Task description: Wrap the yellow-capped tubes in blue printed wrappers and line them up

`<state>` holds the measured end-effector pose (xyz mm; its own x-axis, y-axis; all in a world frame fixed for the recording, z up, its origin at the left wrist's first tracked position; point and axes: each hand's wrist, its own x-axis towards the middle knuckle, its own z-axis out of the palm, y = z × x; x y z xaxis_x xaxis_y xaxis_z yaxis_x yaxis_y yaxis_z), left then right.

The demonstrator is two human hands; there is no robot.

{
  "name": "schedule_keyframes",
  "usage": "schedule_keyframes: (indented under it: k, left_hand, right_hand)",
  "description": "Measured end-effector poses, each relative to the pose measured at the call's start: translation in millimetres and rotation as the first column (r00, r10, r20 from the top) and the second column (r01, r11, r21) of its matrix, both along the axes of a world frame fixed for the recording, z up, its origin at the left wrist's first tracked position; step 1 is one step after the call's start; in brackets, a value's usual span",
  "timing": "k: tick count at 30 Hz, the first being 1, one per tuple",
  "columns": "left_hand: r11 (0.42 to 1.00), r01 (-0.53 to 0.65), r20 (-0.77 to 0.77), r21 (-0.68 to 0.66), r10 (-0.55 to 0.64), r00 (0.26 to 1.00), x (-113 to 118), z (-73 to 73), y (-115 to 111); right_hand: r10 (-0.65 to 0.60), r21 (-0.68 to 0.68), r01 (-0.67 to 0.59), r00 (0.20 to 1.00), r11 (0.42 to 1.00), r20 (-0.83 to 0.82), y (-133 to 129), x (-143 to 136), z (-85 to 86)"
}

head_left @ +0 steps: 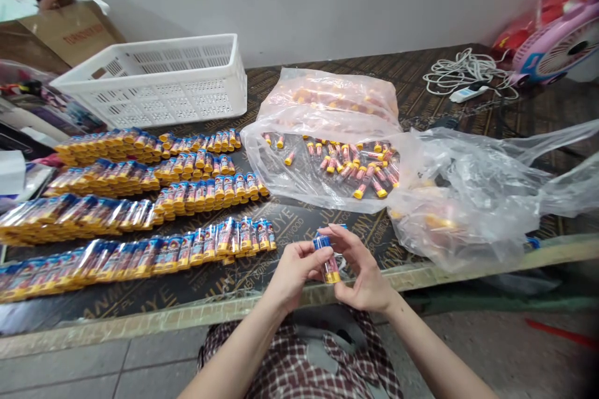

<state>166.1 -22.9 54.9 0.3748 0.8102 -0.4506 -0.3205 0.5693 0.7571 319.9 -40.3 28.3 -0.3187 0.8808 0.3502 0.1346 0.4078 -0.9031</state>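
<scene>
Just above the front edge of the table, my left hand (299, 265) holds a small clear tube (329, 262) with a blue top, a yellow bottom and a printed label. Thumb and fingers of that hand are closed around its side. My right hand (367, 274) curves around the same tube, fingertips at its blue top and thumb by its yellow bottom. A bit of blue shows behind the right fingers; I cannot tell what it is. To the left lie several rows of similar labelled tubes (178, 254). Unlabelled-looking tubes with yellow ends (369, 177) spill inside a clear plastic bag (327, 90).
A white plastic basket (173, 96) stands at the back left, beside a cardboard box (70, 34). Another crumpled clear bag (468, 174) lies at the right, its edge over the table front. A coiled white cable (463, 72) and a pink fan (556, 43) are at the back right.
</scene>
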Motion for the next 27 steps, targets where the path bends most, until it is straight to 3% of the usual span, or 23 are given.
schedule_keyframes:
  k: [18, 22, 24, 25, 27]
  left_hand:
    - [0.999, -0.039, -0.006, -0.033, 0.039, 0.999, 2, -1.3, -4]
    - [0.99, -0.075, -0.217, 0.121, 0.1, 0.971, -21, 9.2, 2]
    - [0.95, -0.116, -0.431, 0.29, 0.238, 0.87, -49, 18.3, 9]
    - [0.917, -0.125, -0.54, 0.378, 0.328, 0.775, -66, 22.7, 14]
    - [0.862, -0.071, -0.735, 0.502, 0.468, 0.491, -104, 29.3, 22]
  right_hand:
    - [-0.005, -0.012, 0.004, 0.997, 1.0, -0.081, 0, -8, -2.2]
    - [0.021, -0.036, -0.022, 0.999, 0.999, -0.037, 8, -4, -0.9]
    - [-0.024, -0.04, 0.022, 0.999, 0.999, -0.042, 15, 3, -1.8]
    - [-0.056, -0.049, 0.053, 0.997, 0.997, -0.05, 18, 7, -3.0]
    - [-0.123, -0.072, 0.119, 0.991, 0.99, -0.048, 24, 16, -6.6]
